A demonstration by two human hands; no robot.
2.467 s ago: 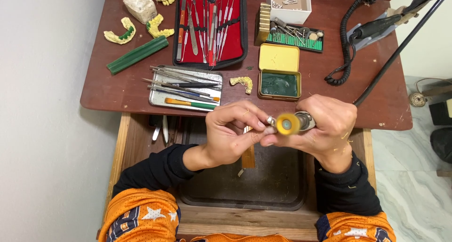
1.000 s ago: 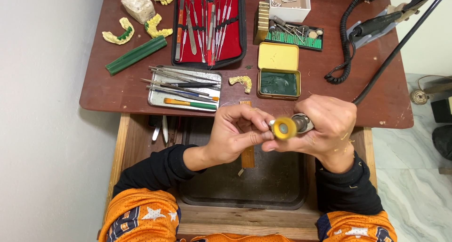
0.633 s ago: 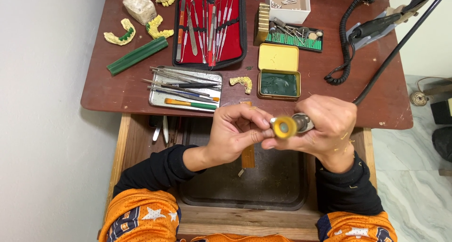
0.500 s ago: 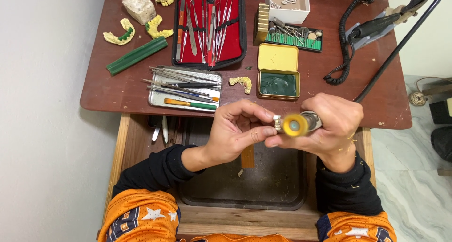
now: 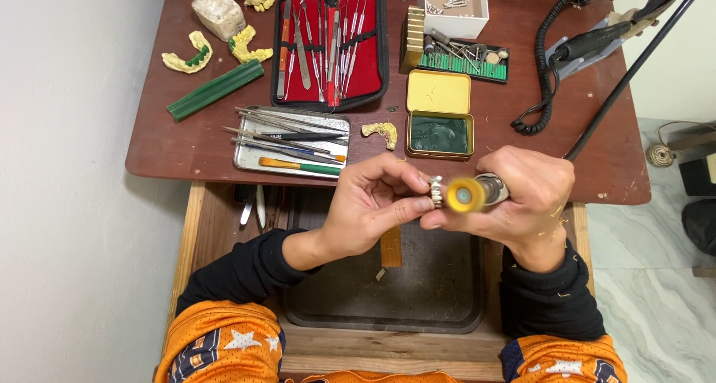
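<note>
Head view: over the open drawer, the left hand (image 5: pixel 369 211) pinches a small dental piece (image 5: pixel 436 192) at its edges; it looks light, rigid and brittle. At its 3 o'clock, the right hand (image 5: pixel 522 200) is closed around a handpiece (image 5: pixel 492 189), its yellow wheel (image 5: pixel 463 196) touching the piece, wrists level.

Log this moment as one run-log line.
left hand: pinches small white toothed dental piece | right hand: holds handpiece with yellow polishing wheel | wheel beside piece | over dark tray
</note>
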